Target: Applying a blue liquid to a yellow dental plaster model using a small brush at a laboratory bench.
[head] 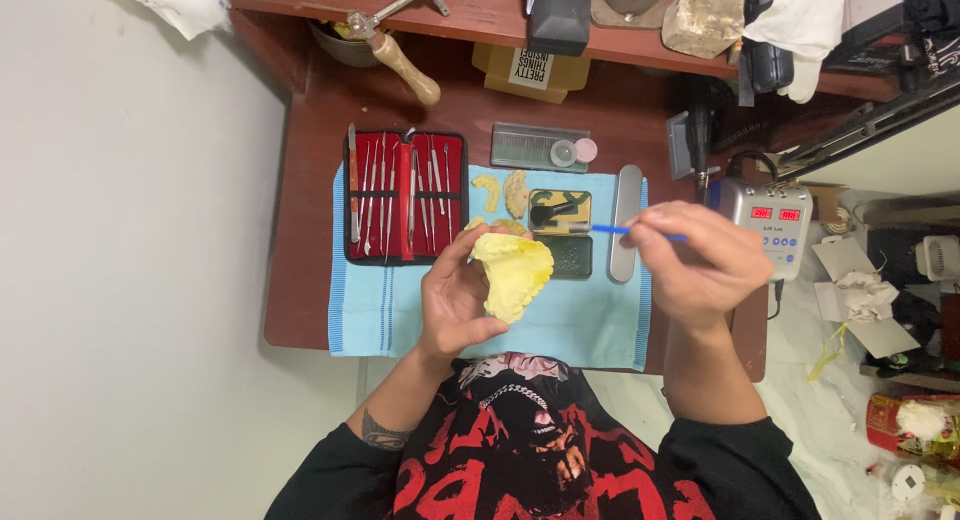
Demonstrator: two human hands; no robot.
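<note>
Tool case: an open red-lined case of metal instruments [405,197] lay at the left edge of the blue cloth [585,325] on the bench [300,230].
Left hand: the left hand [455,295] was closed around a yellow dental cast [513,273], raised above the cloth's middle.
Small casts: two yellow pieces [503,192] lay near the cloth's far edge.
Tray: a dark tray [561,235] sat just behind the cast.
Right hand: the right hand [700,260] pinched a thin blue tool [610,230], tip toward the cast.
Control box: a grey unit [772,225] stood at the bench's right edge.
</note>
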